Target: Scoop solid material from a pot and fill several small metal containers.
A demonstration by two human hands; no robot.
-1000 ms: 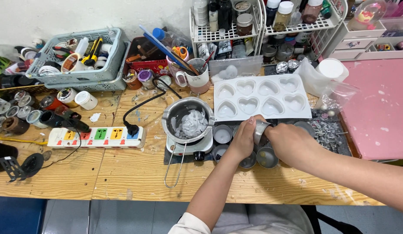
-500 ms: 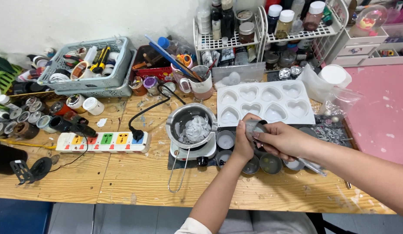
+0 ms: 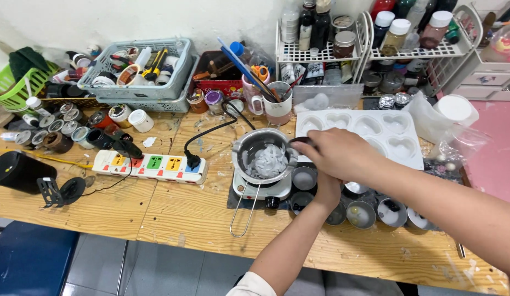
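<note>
1. Wooden surface (image 3: 129, 214): cluttered along the far edge, planks bare toward the near edge. Framing sits closer and shifted compared with half a second ago.
2. White heart-shaped mould tray (image 3: 395, 140): lies flat behind the hands, cavities up. Position unchanged from the earlier frame.
3. Grey basket (image 3: 135, 87) of tools and jars at far left; wire rack (image 3: 375, 52) with bottles at far right. Both unmoved.
4. White power strip (image 3: 153, 166): lies left of the hot plate, one black plug seated in it.
5. Small hot plate (image 3: 263, 189): carries the metal melting pot (image 3: 263, 156), which holds whitish wax flakes; its wire handle points toward the near edge.
6. Right hand (image 3: 337, 153): has moved left since the earlier frame. It now reaches across to the pot's right rim, fingers curled down over a small dark object at the rim. Whether it is clamped on that object cannot be told.
7. Left hand (image 3: 327, 192): mostly hidden under the right forearm, beside the small round tins (image 3: 360, 214). Its state cannot be told. Earlier both hands met around a small item over the tins.
8. Tins: set in a row on the dark mat, just right of the hot plate.
</note>
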